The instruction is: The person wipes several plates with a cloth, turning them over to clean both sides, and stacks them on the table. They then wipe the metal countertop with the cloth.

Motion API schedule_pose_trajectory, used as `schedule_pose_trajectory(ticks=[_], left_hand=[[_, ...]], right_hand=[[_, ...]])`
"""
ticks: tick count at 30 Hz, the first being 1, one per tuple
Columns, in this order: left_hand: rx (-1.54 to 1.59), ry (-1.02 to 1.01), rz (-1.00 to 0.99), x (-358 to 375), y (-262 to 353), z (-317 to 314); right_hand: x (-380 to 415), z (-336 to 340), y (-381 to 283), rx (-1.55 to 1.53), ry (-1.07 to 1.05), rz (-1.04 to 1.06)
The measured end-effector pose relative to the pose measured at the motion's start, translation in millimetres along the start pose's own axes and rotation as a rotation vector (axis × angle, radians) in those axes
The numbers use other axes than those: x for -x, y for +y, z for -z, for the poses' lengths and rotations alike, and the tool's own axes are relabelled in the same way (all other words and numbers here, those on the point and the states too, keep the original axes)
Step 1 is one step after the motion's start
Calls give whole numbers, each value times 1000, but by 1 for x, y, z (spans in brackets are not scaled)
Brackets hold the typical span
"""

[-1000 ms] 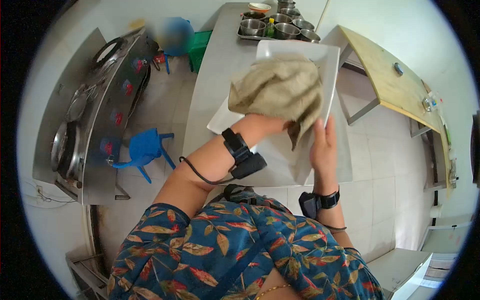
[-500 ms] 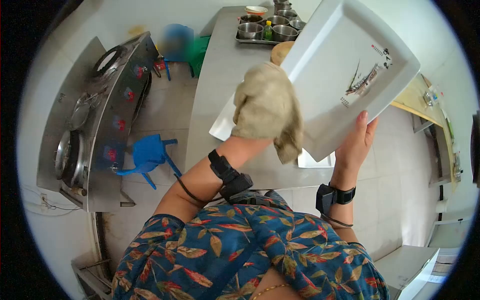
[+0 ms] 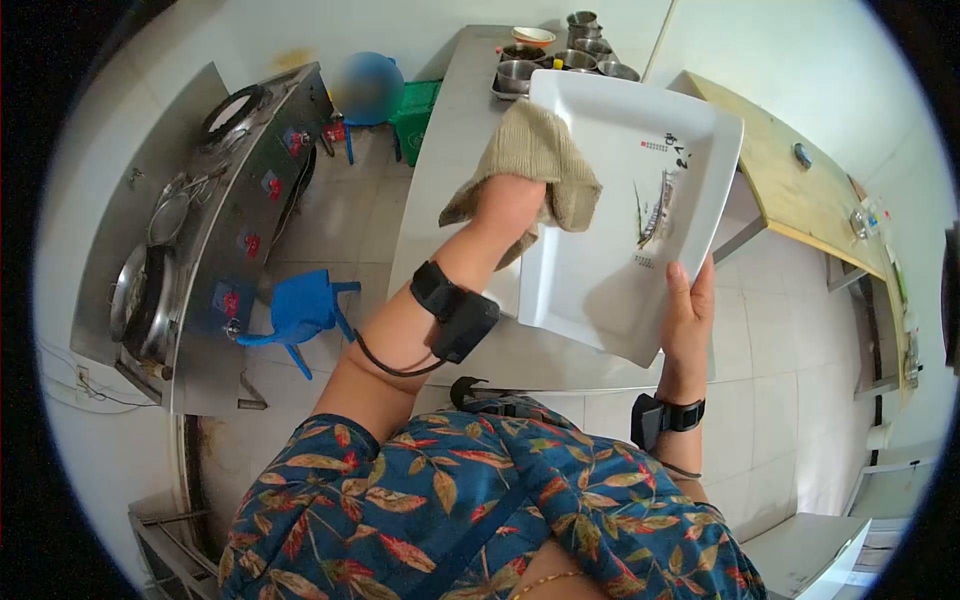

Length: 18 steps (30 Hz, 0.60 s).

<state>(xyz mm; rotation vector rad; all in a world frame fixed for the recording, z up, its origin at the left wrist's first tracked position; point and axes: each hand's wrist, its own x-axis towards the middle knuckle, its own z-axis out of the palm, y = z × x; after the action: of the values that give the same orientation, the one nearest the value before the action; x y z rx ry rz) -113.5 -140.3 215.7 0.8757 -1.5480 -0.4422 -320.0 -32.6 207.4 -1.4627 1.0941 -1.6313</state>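
A large white rectangular tray (image 3: 600,270) with dark printed script and a small picture is held tilted above the steel table. My right hand (image 3: 688,315) grips its lower right edge, thumb on the inner face. My left hand (image 3: 515,200) is mostly covered by a beige ribbed cloth (image 3: 535,150), which lies against the tray's left edge. The fingers of that hand are hidden under the cloth. Part of another white dish (image 3: 508,290) shows on the table behind the tray.
On the steel table (image 3: 440,180), metal pots (image 3: 517,75) and bowls stand at the far end. A stove (image 3: 240,230) with woks runs along the left, a blue stool (image 3: 300,305) beside it. A green bin (image 3: 415,120) stands farther back. A wooden table (image 3: 770,160) is at right.
The tray has moved left and lower and is turned more upright. My left hand and the cloth have shifted slightly left and up, with the cloth spread wider at the tray's left edge.
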Motion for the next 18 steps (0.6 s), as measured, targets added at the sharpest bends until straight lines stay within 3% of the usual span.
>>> schedule_pose_trajectory(ticks=[2, 4, 6, 9, 11, 16, 18], left_hand=[[65, -193, 110, 18, -1, -5], [33, -250, 174, 53, -4, -17], [99, -182, 135, 85, -7, -23], [-288, -110, 49, 102, -17, -29], [-56, -80, 123, 106, -42, -31], [1123, 268, 482, 88, -13, -29], [1095, 405, 535, 77, 18, -30]], right_hand=[[-7, -3, -10, 26, 109, 43], [-20, 7, -22, -84, 210, -10], [-30, 12, -25, -162, 265, -41], [-37, 20, -20, -215, 233, -45], [-39, 12, -20, -279, 264, -23], [-36, -13, -23, -367, 372, 29], [-33, -24, -27, -356, 422, 43]])
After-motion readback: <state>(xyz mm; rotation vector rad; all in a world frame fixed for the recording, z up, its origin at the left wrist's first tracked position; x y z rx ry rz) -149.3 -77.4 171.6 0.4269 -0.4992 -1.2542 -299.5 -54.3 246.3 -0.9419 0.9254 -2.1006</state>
